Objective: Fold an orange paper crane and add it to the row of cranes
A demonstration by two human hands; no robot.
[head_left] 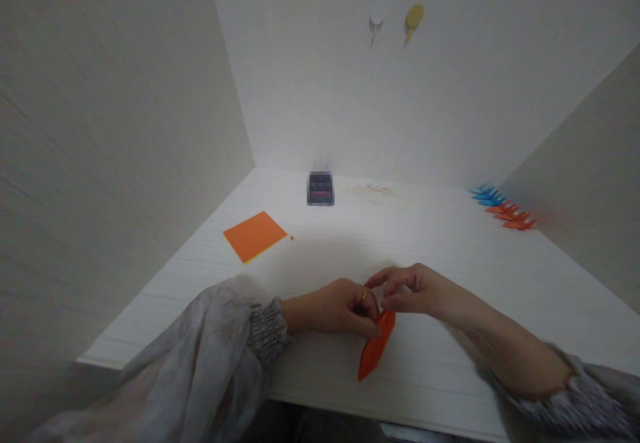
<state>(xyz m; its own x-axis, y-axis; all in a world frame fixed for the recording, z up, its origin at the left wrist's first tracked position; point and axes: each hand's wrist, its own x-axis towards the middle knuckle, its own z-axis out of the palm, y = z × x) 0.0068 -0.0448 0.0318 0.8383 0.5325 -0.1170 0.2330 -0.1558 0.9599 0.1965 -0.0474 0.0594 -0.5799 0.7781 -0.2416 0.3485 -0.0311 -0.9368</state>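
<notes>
A folded piece of orange paper (376,351) is held at a slant just above the table near its front edge. My left hand (345,309), with a ring on one finger, is closed on the paper, its thumb lying on the near face. At the paper's upper end, my right hand (407,288) has its thumb and fingers bent together at the edge. What the right fingertips grip there is partly hidden. A stack of flat orange sheets (255,236), with yellow showing at the rim, lies to the left beyond my left hand.
Several folded blue paper figures (487,195) and orange paper figures (511,216) stand in a row at the right wall. A dark blurred box (321,189) sits at the back. A small orange bit (292,237) lies by the stack. Two hooks hang on the back wall.
</notes>
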